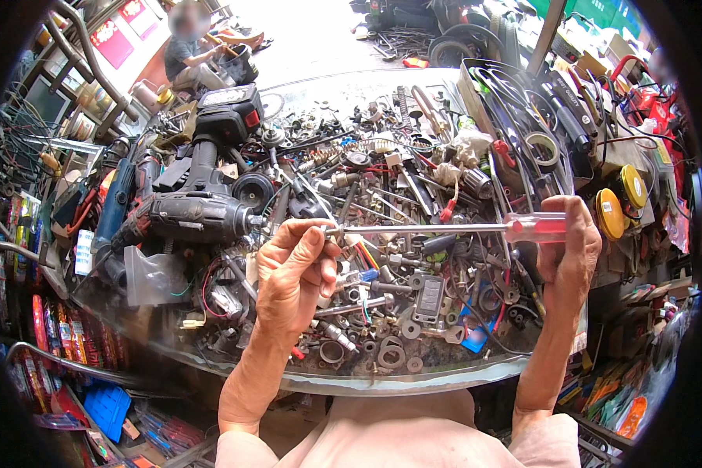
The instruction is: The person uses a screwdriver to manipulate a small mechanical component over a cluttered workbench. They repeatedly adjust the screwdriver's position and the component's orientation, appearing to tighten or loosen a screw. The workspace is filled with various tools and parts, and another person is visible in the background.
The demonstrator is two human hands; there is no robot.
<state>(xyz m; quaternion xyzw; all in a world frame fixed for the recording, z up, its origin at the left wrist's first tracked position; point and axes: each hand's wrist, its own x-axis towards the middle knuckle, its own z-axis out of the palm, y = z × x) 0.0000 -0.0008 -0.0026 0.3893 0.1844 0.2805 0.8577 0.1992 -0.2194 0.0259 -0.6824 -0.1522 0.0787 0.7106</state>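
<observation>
A screwdriver [429,229] with a long steel shaft and a clear red handle lies level across the view, above the cluttered table. My right hand [572,242] is closed round the end of its handle. At the tip, my left hand [292,265] pinches a small dark metal piece [332,231] between thumb and forefinger, its other fingers curled. The piece meets the screwdriver's tip; its exact kind is too small to tell. Beneath both hands lie loose bolts, washers [391,356] and a grey rectangular metal part [428,298].
A black cordless impact wrench [195,214] lies left of my left hand. A metal tray [476,93] with cables and a tape roll [541,148] stands at the right. Yellow round tins [609,214] sit beyond the right edge. A person [191,58] sits at the far left.
</observation>
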